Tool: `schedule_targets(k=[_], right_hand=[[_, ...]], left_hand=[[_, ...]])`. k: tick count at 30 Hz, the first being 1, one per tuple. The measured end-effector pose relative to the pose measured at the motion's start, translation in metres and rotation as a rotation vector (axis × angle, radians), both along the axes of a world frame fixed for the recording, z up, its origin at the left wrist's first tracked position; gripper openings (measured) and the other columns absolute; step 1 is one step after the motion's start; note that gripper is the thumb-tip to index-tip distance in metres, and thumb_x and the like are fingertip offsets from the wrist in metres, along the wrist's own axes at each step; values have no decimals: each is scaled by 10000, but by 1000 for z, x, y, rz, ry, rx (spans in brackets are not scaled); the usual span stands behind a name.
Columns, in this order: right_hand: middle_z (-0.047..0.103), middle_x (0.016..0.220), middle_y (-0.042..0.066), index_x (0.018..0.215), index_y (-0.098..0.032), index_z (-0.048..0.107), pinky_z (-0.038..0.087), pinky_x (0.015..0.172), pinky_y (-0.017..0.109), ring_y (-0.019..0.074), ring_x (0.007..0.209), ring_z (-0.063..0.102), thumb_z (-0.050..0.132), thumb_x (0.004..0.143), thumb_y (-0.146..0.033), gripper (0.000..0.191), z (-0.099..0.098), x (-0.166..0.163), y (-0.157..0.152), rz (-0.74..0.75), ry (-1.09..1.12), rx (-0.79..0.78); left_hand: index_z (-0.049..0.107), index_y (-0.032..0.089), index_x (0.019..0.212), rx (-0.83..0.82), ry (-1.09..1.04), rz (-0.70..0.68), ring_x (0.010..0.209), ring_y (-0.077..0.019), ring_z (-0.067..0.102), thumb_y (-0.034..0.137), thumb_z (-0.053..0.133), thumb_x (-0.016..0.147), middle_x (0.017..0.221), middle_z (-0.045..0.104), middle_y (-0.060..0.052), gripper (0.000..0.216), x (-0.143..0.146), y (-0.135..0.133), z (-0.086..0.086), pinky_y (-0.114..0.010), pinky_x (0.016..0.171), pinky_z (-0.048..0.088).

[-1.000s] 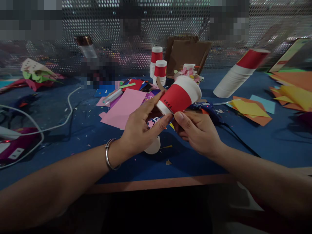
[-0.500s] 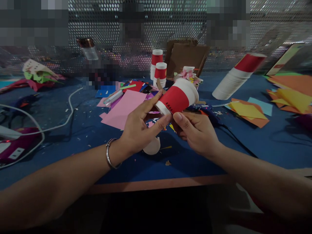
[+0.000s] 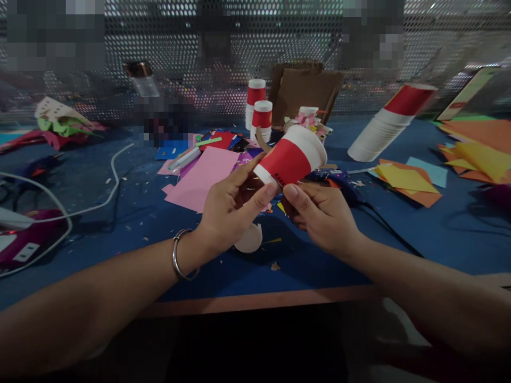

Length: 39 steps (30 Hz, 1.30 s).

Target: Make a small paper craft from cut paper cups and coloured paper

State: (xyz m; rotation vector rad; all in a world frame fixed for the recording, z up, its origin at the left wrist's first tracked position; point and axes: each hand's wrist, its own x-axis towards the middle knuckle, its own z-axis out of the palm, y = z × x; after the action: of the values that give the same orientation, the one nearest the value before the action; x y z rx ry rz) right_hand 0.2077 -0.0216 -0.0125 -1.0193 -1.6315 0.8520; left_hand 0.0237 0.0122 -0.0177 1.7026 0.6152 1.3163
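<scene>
Paper cup (image 3: 293, 157), red band, white rim and base: held in the air over the middle of the blue table (image 3: 120, 213), lying on its side, mouth pointing away and to the right, base end toward the person.

Left hand (image 3: 229, 210): closed on the base end, thumb along the top of the wall, forefinger across the bottom edge. Bracelet (image 3: 179, 260) on that wrist.

Right hand (image 3: 323, 215): fingers curled in tight, thumb tip at the cup's lower base edge. What sits inside the curl is hidden.

Handling, my read:
- very light, so no real load on either hand
- thin wall, which dents or creases under a hard pinch, mid-wall most of all
- stiffest at the rolled rim and the base ring, so grip there
- the coated surface looks a bit slick, so a two-point hold at the base makes sense

Hard to make out:
- the cup's bottom face and inside are turned away or covered by fingers
- there is small dark print on the red band, not readable
- a white rounded piece (image 3: 249, 242) lies on the table under the left hand, partly covered; could be a cut-out or another cup
- a dark object with a cable (image 3: 383, 223) sits behind the right hand, body mostly blocked
- the back row is blurred: a stack of cups (image 3: 389, 122) on its side and two upright cups (image 3: 261, 119)
</scene>
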Motion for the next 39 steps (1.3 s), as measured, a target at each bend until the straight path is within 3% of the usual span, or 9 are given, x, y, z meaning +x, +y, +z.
schedule_targets(k=[6, 12, 24, 28, 34, 39], right_hand=[[481, 551, -39, 650, -190, 562, 314, 463, 233, 65, 485, 411, 569, 1017, -611, 558, -3, 0, 0, -18, -17, 35], [477, 555, -38, 664, -193, 580, 287, 449, 239, 67, 474, 398, 562, 1012, -629, 558, -10, 2, 0, -26, -6, -7], [460, 565, -45, 688, -193, 573, 281, 445, 231, 58, 472, 382, 570, 1000, -650, 553, -11, 1, 0, -32, 18, -67], [474, 581, -39, 693, -189, 577, 294, 457, 234, 61, 489, 394, 558, 1010, -642, 553, -8, 1, -1, -35, -3, -43], [475, 597, -32, 671, -194, 537, 295, 472, 241, 73, 522, 398, 555, 1018, -628, 556, -5, 1, 1, -21, -32, 4], [470, 581, -33, 659, -198, 527, 300, 469, 246, 78, 515, 400, 557, 1015, -631, 561, -4, 1, 2, -35, -41, -2]], left_hand=[[630, 247, 1463, 234, 95, 68, 1150, -228, 703, 318, 735, 948, 1365, 686, -120, 531, -4, 2, -3, -373, 998, 629], [595, 222, 1483, 562, 317, 298, 1134, -224, 686, 268, 712, 956, 1318, 710, -116, 542, -6, 1, 2, -385, 985, 612], [575, 225, 1499, 604, 357, 323, 1185, -224, 671, 252, 704, 959, 1379, 698, -120, 556, -4, 0, -3, -406, 1058, 580], [591, 235, 1493, 493, 287, 279, 1209, -229, 674, 301, 713, 957, 1399, 687, -123, 554, -1, 1, -6, -412, 1076, 589], [661, 216, 1422, 53, 54, 126, 1072, -224, 755, 413, 759, 929, 1289, 756, -120, 540, 2, 2, -6, -379, 926, 661], [690, 205, 1387, -14, 13, 104, 1146, -248, 739, 414, 826, 869, 1321, 747, -122, 575, 2, 0, -5, -398, 986, 640]])
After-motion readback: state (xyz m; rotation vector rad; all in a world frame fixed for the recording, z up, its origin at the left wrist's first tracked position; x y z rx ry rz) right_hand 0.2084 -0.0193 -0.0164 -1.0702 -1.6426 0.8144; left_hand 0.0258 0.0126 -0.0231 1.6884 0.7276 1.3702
